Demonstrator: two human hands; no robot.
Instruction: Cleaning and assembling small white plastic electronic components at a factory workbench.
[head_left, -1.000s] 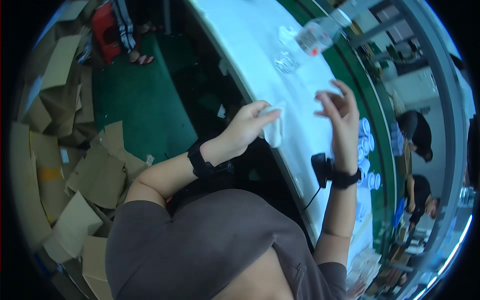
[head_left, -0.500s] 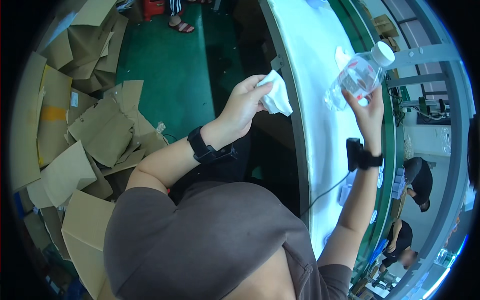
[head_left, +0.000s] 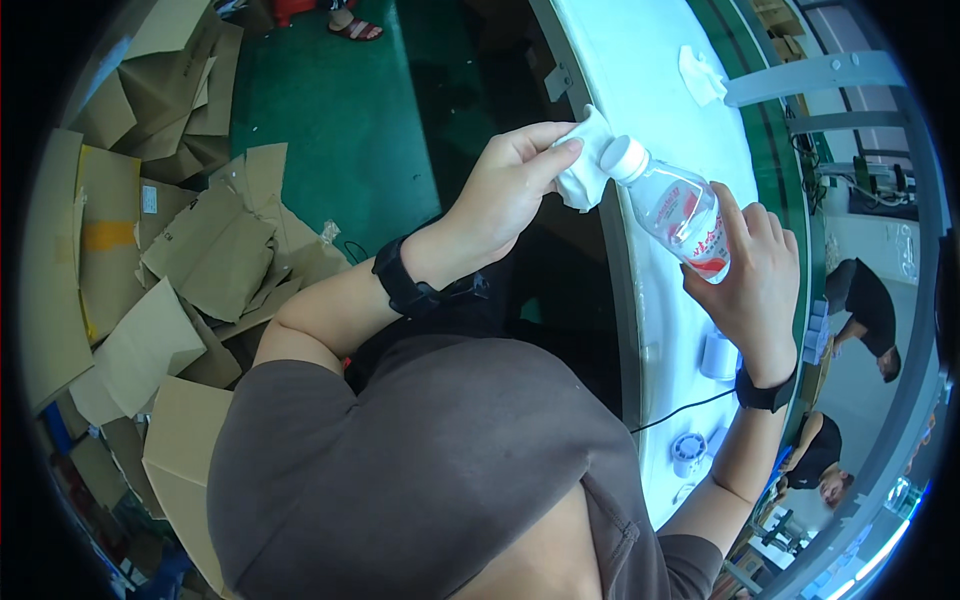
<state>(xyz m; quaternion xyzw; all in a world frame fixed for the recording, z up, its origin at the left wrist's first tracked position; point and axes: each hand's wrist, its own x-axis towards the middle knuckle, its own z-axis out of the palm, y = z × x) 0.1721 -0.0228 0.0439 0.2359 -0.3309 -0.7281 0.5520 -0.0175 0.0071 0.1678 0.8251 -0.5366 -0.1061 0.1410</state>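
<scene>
In my left hand (head_left: 512, 185) a crumpled white cloth or tissue (head_left: 586, 165) is pinched between thumb and fingers. My right hand (head_left: 755, 275) grips a clear plastic bottle (head_left: 680, 215) with a white cap (head_left: 625, 160) and red printing. The bottle is tilted, its capped end pointing left toward the cloth. Cap and cloth look close together; whether they touch I cannot tell. Both hands are raised near the edge of the white-topped table (head_left: 645, 60). Dark bands circle both wrists.
Flattened and open cardboard boxes (head_left: 210, 250) pile up at the left on the green floor (head_left: 330, 120). A second white tissue (head_left: 702, 75), a small round white device (head_left: 688, 450) and a black cable (head_left: 680, 408) lie on the table. Two people (head_left: 865, 310) are beyond the grey frame at right.
My right hand has brought the bottle left and turned it, so its cap now points toward the cloth. The left hand has shifted slightly right. My view has moved a little.
</scene>
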